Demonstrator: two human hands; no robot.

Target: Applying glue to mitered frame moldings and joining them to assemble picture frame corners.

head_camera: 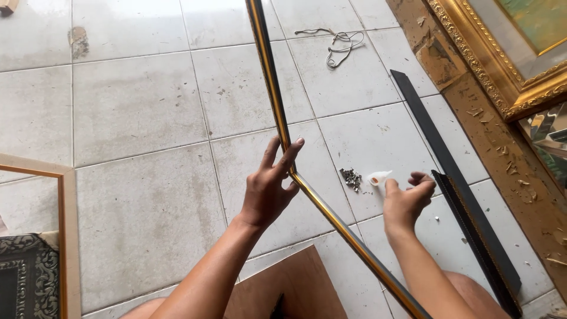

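Note:
My left hand grips the corner of a thin black-and-gold frame moulding, where one strip runs up to the top edge and the other slants down to the lower right. My right hand hovers low over the tiled floor, fingers pinched, just right of a small white plastic packet. A small heap of metal staples or nails lies next to the packet.
Two black moulding strips lie along the right. An ornate gold-framed picture leans on the brown wall at the top right. A light wooden frame sits at the left, a brown board by my knees, a cord on the far tiles.

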